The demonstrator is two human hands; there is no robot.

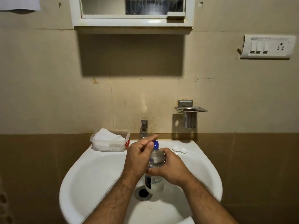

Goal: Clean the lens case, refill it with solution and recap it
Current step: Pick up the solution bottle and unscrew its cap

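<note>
Two bare, hairy forearms, no sleeves, rings or watch on left hand [137, 156] or right hand [169, 168].
</note>
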